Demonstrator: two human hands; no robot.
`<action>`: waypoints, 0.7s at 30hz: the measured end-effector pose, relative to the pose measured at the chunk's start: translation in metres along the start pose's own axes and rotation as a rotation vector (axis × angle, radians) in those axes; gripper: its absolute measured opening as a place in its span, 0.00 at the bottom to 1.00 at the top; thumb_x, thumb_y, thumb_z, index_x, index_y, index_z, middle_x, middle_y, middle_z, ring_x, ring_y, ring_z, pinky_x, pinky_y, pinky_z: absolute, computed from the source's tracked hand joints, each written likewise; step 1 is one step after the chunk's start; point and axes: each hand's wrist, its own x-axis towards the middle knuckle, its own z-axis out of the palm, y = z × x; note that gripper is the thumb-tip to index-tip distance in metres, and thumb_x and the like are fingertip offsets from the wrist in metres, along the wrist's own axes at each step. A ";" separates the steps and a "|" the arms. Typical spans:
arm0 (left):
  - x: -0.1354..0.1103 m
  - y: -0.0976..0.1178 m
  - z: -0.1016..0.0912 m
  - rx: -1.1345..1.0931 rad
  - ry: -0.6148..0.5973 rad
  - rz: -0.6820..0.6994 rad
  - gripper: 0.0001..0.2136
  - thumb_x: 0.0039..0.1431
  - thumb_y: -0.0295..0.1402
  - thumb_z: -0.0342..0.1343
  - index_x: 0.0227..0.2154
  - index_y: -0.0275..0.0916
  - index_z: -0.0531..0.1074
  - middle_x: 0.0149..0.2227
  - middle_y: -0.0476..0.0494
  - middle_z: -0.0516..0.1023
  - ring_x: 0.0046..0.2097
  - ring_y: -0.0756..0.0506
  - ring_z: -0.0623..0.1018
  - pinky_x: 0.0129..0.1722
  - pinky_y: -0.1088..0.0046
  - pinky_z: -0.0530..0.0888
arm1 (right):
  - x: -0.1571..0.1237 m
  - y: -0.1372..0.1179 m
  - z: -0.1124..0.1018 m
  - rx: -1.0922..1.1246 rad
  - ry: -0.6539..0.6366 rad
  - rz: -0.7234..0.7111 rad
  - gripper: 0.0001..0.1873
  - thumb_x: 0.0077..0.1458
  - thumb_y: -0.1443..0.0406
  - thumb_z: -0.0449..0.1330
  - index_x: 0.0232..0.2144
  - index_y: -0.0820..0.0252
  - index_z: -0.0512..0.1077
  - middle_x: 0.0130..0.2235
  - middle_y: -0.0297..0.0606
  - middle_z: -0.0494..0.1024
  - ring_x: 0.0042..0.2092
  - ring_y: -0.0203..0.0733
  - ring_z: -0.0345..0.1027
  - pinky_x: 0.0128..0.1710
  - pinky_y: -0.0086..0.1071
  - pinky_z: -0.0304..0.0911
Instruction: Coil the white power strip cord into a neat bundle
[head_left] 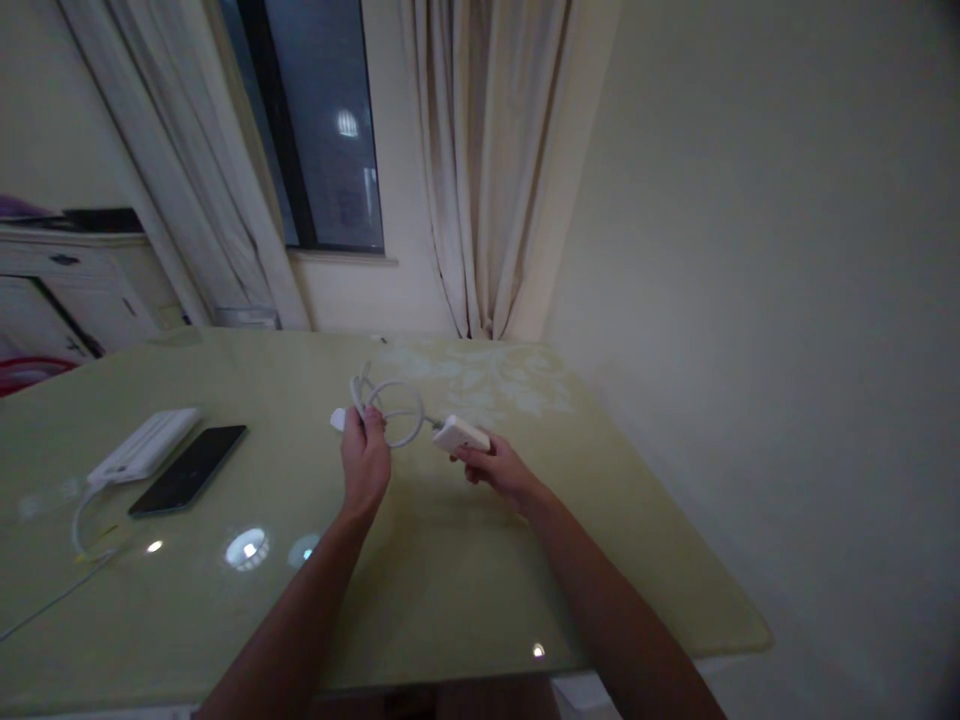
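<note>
Head view: left hand grips a coiled cable, right hand pinches its charger, both above the table middle. A phone lies at 9 o'clock; bare surface at 6, edge at 3.

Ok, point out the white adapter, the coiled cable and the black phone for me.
white adapter [460, 434]: head view, top face of the block.
coiled cable [361, 398]: head view, bundled strands at the loop's left side.
black phone [189, 468]: head view, middle of the dark screen.
</note>
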 end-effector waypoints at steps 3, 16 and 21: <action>-0.008 0.004 0.003 0.213 -0.041 0.217 0.13 0.71 0.41 0.45 0.40 0.40 0.71 0.37 0.42 0.77 0.42 0.41 0.75 0.46 0.61 0.67 | 0.007 0.003 -0.008 0.021 0.205 -0.023 0.27 0.45 0.47 0.71 0.35 0.61 0.69 0.23 0.27 0.69 0.19 0.25 0.50 0.18 0.24 0.41; -0.030 0.024 -0.004 0.145 -0.302 0.525 0.12 0.73 0.37 0.43 0.44 0.41 0.71 0.53 0.37 0.80 0.54 0.40 0.78 0.56 0.58 0.66 | 0.009 0.016 -0.021 0.008 -0.015 0.116 0.25 0.43 0.49 0.72 0.35 0.58 0.70 0.25 0.27 0.66 0.23 0.29 0.53 0.21 0.24 0.44; -0.038 0.033 -0.003 0.061 -0.485 0.581 0.11 0.73 0.36 0.44 0.46 0.42 0.70 0.51 0.41 0.80 0.50 0.42 0.78 0.55 0.60 0.68 | 0.003 0.016 -0.022 -0.142 -0.138 0.103 0.24 0.49 0.45 0.68 0.32 0.59 0.71 0.25 0.30 0.67 0.24 0.31 0.54 0.24 0.27 0.49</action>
